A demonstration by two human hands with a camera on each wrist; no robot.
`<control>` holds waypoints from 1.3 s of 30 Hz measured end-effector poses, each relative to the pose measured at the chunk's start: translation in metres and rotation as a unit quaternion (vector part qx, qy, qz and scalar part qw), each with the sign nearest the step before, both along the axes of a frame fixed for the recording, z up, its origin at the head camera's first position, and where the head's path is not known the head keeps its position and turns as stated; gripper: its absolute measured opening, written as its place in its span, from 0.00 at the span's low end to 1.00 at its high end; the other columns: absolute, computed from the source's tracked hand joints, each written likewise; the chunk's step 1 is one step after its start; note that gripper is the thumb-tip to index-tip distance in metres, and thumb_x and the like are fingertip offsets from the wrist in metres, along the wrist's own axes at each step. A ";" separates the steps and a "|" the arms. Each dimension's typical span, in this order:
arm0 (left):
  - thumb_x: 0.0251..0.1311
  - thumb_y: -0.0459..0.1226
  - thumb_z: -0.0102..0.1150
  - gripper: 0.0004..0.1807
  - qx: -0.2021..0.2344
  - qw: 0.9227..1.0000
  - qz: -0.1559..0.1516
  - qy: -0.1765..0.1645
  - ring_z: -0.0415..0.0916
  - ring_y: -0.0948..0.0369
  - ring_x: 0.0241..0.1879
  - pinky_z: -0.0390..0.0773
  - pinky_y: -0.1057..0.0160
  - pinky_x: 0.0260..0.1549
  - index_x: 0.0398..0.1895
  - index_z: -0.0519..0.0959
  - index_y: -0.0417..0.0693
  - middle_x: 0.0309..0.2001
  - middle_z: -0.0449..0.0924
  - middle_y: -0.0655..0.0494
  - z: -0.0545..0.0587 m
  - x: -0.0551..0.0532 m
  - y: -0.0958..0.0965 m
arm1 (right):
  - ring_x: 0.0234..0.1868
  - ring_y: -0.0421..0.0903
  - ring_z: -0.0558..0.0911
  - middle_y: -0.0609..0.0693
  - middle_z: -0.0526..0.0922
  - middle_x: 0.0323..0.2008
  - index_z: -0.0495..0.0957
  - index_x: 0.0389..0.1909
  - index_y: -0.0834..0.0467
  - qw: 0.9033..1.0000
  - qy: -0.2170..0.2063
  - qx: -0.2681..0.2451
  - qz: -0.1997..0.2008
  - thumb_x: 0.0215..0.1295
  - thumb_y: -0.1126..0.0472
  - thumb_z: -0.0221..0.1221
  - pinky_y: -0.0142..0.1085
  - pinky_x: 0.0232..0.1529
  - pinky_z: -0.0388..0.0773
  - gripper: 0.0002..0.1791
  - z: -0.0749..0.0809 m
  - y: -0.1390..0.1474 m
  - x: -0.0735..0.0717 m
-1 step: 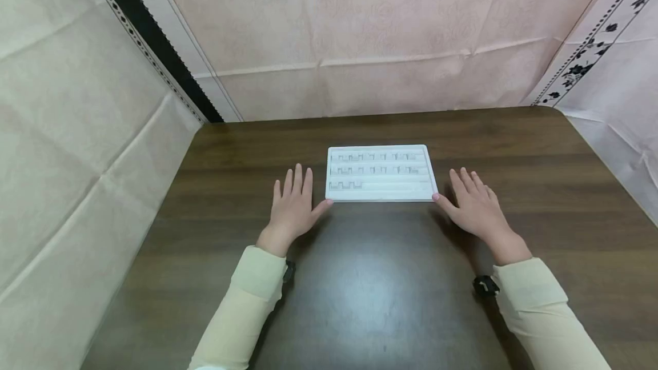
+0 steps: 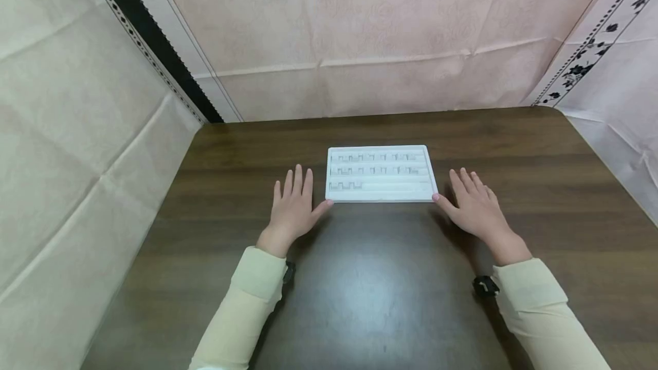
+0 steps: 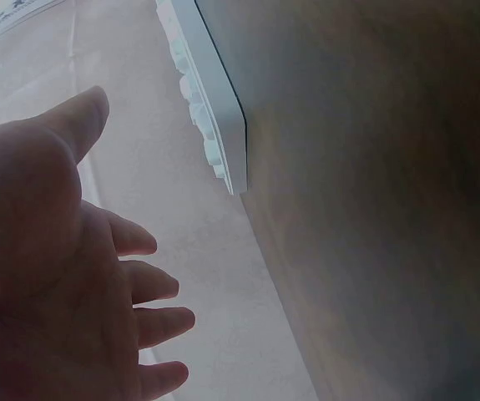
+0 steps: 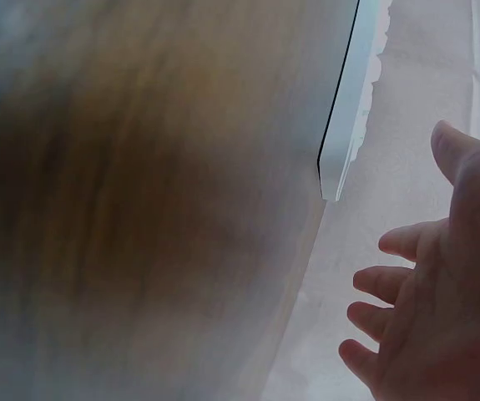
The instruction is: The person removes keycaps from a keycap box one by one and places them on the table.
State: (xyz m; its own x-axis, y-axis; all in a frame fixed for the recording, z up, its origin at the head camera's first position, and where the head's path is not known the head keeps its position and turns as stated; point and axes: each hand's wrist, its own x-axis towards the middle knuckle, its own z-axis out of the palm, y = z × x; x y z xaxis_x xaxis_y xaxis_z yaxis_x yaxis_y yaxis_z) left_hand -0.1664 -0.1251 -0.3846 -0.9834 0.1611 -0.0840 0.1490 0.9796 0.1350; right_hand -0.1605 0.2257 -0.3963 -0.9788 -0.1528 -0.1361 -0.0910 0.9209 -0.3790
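A white rectangular tray (image 2: 398, 187) lies on the table, with three rows of small pale raised pieces on it; the lowest row fills only its left part. Both wrist views catch the tray's smooth side wall (image 3: 227, 109) from low down, pale bumps showing along its top. To its left is my left hand (image 2: 292, 210), fingers straight and thumb spread, the thumb tip overlapping the tray's near left corner in the head view. My right hand (image 2: 475, 207) mirrors this on the other side, its thumb at the near right corner. Neither hand grips anything.
The dark brown wooden table (image 2: 360, 290) has rounded far corners. Pale pink cloth (image 2: 390, 33) hangs behind it, and lighter cloth (image 2: 92, 130) flanks the left. A black device (image 2: 485, 286) is strapped at the right wrist, another (image 2: 289, 271) at the left.
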 end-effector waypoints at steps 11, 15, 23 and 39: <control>0.60 0.63 0.41 0.46 -0.002 1.000 -0.006 -0.005 0.36 0.47 0.72 0.39 0.43 0.67 0.72 0.44 0.46 0.73 0.38 0.44 0.004 -0.001 0.000 | 0.70 0.67 0.38 0.68 0.38 0.70 0.38 0.70 0.65 1.000 0.000 -0.007 0.004 0.64 0.31 0.35 0.64 0.62 0.37 0.49 0.004 -0.001 -0.003; 0.62 0.58 0.44 0.41 -0.012 1.000 -0.015 -0.014 0.45 0.47 0.71 0.46 0.44 0.66 0.71 0.49 0.45 0.71 0.49 0.44 0.005 -0.003 0.002 | 0.70 0.67 0.39 0.69 0.38 0.70 0.39 0.70 0.65 1.000 0.002 -0.008 0.007 0.64 0.32 0.35 0.64 0.62 0.37 0.48 0.005 0.000 -0.003; 0.62 0.49 0.52 0.28 -0.038 0.999 -0.038 -0.002 0.67 0.49 0.57 0.66 0.48 0.55 0.62 0.66 0.44 0.58 0.72 0.46 0.005 -0.004 0.009 | 0.69 0.69 0.43 0.70 0.42 0.69 0.43 0.69 0.67 1.000 0.004 -0.002 0.010 0.66 0.35 0.39 0.65 0.61 0.42 0.46 0.006 0.001 -0.003; 0.60 0.34 0.55 0.13 -0.010 0.994 -0.107 0.023 0.76 0.55 0.39 0.75 0.58 0.41 0.49 0.77 0.47 0.43 0.81 0.50 0.001 -0.013 0.016 | 0.66 0.68 0.54 0.70 0.52 0.67 0.46 0.69 0.67 0.999 0.026 -0.024 0.003 0.67 0.41 0.44 0.63 0.60 0.52 0.41 0.011 0.002 -0.003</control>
State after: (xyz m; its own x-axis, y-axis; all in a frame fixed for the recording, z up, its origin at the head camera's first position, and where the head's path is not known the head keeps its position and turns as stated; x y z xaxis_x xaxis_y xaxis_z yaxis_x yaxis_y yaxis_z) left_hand -0.1790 -0.1095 -0.3832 -0.9295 0.3659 -0.0453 0.3600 0.9272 0.1034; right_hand -0.1637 0.2281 -0.3857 -0.9835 -0.1637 -0.0777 -0.1170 0.9011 -0.4175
